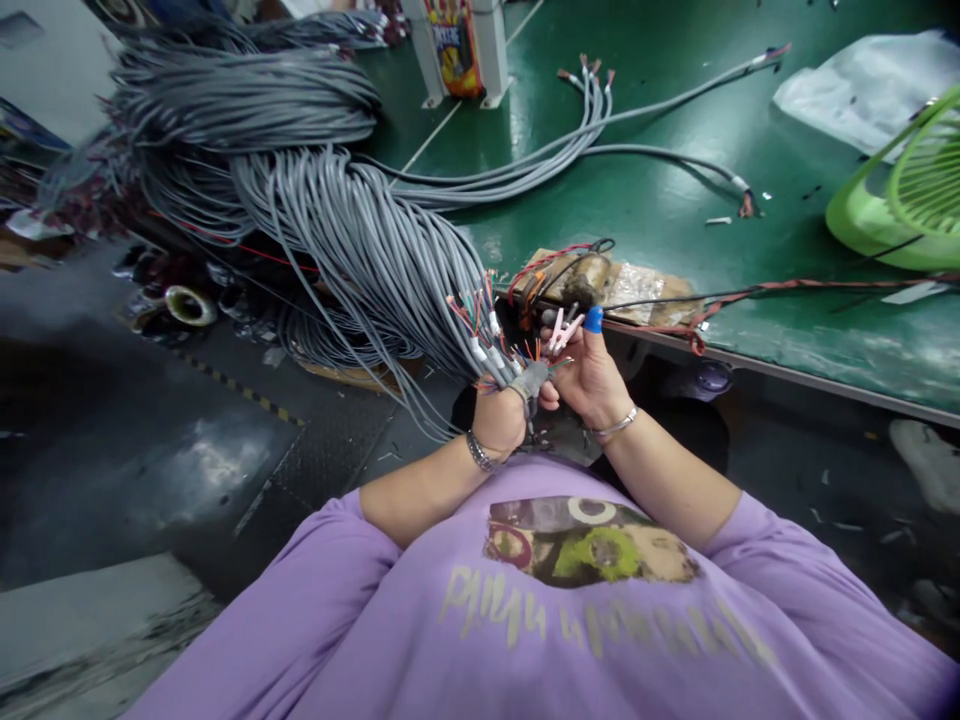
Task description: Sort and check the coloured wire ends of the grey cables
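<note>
My left hand (pixel 501 412) is closed around a grey cable (pixel 504 368) near its stripped end. A grey wrap covers one of its digits, and thin coloured wires (pixel 534 352) fan out beside it. Close by on the right, my right hand (pixel 596 385) has its fingers curled in towards these wires, with a blue finger cap (pixel 593 319) on the thumb. What its fingers hold, if anything, is hidden. A pale pink clip (pixel 562 331) shows right at its fingertips. More cable ends with white labels and bared coloured wires (pixel 474 312) lie just beyond my left hand.
A large bundle of grey cables (pixel 360 220) hangs over the left edge of the green table (pixel 712 200). At the table edge sits a taped cardboard piece with a small device (pixel 589 278). A green fan (pixel 915 190) and a plastic bag (pixel 862 88) are at right.
</note>
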Action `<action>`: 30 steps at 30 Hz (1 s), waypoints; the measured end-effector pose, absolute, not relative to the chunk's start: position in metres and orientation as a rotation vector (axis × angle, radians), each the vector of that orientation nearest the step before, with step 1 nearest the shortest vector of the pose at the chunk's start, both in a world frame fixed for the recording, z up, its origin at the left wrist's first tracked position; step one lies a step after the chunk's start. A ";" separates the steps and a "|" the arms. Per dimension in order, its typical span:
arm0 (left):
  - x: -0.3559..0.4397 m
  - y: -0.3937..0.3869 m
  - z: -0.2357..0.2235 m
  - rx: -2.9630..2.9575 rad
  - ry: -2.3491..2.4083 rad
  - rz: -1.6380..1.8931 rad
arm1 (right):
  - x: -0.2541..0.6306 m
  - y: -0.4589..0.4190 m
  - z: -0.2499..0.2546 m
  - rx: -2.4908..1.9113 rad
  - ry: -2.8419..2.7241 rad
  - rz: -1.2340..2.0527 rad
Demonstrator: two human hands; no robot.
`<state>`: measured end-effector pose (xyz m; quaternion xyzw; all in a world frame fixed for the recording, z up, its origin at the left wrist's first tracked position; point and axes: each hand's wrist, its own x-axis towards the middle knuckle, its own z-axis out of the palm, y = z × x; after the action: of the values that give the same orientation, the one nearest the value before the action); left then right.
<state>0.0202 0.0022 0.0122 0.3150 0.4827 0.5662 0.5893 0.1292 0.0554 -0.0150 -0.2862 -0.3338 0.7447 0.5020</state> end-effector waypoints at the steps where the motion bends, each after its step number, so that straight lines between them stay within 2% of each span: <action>1: 0.020 0.002 0.012 0.727 1.116 1.323 | 0.130 0.055 -0.017 -0.677 -0.735 1.780; 14: 0.010 -0.007 0.000 0.794 1.090 1.327 | 0.153 0.041 -0.026 -0.764 -0.499 1.836; 20: -0.004 -0.016 -0.012 0.986 1.100 1.260 | 0.165 0.034 -0.013 -0.758 -0.832 2.044; 24: -0.008 -0.017 -0.011 1.129 1.097 1.233 | 0.167 0.029 0.002 -0.824 -1.108 1.915; 30: -0.015 -0.012 0.003 1.261 1.084 0.952 | 0.158 0.015 0.018 -0.810 -1.274 1.799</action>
<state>-0.0154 -0.0116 0.0032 0.5383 0.4626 0.4066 0.5752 0.1575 0.0146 0.0180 -0.3182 -0.5002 0.7067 0.3861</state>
